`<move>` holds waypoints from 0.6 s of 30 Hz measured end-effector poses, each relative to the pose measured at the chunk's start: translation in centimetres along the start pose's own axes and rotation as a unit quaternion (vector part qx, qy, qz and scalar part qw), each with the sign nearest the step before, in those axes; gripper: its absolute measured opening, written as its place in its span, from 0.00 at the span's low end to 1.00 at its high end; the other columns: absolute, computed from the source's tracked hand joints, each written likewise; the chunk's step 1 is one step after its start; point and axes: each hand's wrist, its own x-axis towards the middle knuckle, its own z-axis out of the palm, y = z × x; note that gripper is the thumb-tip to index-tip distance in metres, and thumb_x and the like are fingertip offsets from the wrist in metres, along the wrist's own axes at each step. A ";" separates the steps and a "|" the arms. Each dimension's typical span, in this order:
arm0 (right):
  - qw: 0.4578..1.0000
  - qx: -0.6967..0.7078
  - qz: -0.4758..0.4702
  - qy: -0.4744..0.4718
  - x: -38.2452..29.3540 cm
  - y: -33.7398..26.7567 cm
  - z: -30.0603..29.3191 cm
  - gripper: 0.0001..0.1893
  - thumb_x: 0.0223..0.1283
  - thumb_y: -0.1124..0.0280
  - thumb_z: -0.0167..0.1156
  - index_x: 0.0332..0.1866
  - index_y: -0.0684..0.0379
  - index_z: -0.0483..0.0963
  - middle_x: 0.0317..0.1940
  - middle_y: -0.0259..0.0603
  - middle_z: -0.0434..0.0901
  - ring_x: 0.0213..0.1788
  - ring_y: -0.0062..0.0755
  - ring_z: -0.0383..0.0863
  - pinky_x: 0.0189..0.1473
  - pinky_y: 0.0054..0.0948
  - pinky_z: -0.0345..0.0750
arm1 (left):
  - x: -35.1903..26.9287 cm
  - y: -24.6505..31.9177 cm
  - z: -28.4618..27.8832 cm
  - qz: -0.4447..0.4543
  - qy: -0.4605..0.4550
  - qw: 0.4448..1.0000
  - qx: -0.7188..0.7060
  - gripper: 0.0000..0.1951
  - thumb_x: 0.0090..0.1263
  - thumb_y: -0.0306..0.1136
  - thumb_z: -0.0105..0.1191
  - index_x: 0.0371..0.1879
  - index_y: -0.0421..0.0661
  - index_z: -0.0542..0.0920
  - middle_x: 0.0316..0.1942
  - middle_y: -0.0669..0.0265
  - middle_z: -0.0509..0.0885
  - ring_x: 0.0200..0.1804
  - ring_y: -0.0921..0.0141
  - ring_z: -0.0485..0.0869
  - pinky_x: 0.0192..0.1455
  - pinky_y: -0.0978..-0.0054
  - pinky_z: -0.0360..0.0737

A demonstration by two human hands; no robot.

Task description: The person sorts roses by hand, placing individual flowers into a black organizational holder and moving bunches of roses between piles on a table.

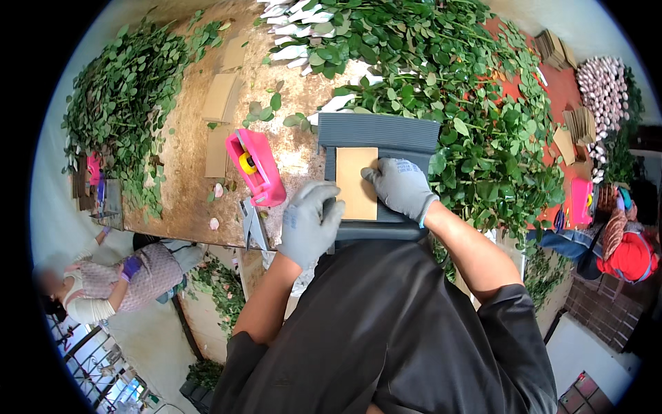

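A rectangular piece of brown cardboard (pixel 357 191) lies on a dark ribbed board (pixel 380 129) right in front of me. My right hand (pixel 403 183), in a grey work glove, holds the cardboard by its right edge, thumb on top; its other fingers are mostly hidden. My left hand (pixel 312 220), gloved alike, is beside the cardboard's left edge with bent fingers apart and nothing visible in them. To the left of it lies a grey metal stapler-like tool (pixel 252 223). A pink tape dispenser (pixel 256 168) with a yellow-cored roll stands just beyond.
Leafy rose stems (pixel 414 46) cover the far and right table, with white-wrapped heads (pixel 289 52). Another leafy pile (pixel 126 83) lies left, near cardboard pieces (pixel 220 98). One person (pixel 124 279) stands left, another (pixel 620 248) right. A second pink dispenser (pixel 581 201) is right.
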 end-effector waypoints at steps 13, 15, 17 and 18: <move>0.968 -0.199 -0.096 0.119 -1.0 -1.0 0.3 0.16 0.63 0.56 0.65 0.45 0.58 0.77 0.44 0.50 0.84 0.43 0.48 0.87 0.40 0.46 0.82 | -1.4 0.5 2.3 0.172 -0.151 0.921 0.317 0.28 0.63 0.39 0.63 0.64 0.42 0.81 0.71 0.60 0.76 0.58 0.62 0.75 0.54 0.61 0.75; 0.949 -0.242 -0.173 0.106 -1.9 -2.4 -0.5 0.17 0.58 0.61 0.66 0.49 0.57 0.76 0.54 0.49 0.79 0.55 0.45 0.82 0.45 0.41 0.79 | -1.5 0.1 2.4 0.178 -0.152 0.915 0.328 0.25 0.66 0.37 0.57 0.63 0.42 0.82 0.70 0.61 0.77 0.57 0.64 0.76 0.51 0.62 0.77; 0.922 -0.231 -0.265 0.163 -1.9 -1.7 0.3 0.18 0.56 0.63 0.64 0.52 0.56 0.77 0.56 0.47 0.78 0.62 0.44 0.77 0.51 0.38 0.76 | -1.5 0.1 2.5 0.172 -0.162 0.915 0.327 0.24 0.66 0.36 0.54 0.62 0.43 0.83 0.69 0.61 0.78 0.57 0.64 0.77 0.51 0.63 0.76; 0.930 -0.227 -0.264 0.119 -1.6 -0.9 0.7 0.22 0.57 0.64 0.64 0.58 0.57 0.76 0.58 0.46 0.78 0.59 0.46 0.77 0.53 0.41 0.75 | -1.5 0.0 2.7 0.175 -0.156 0.915 0.328 0.24 0.67 0.36 0.54 0.62 0.43 0.83 0.69 0.61 0.78 0.57 0.64 0.77 0.51 0.63 0.76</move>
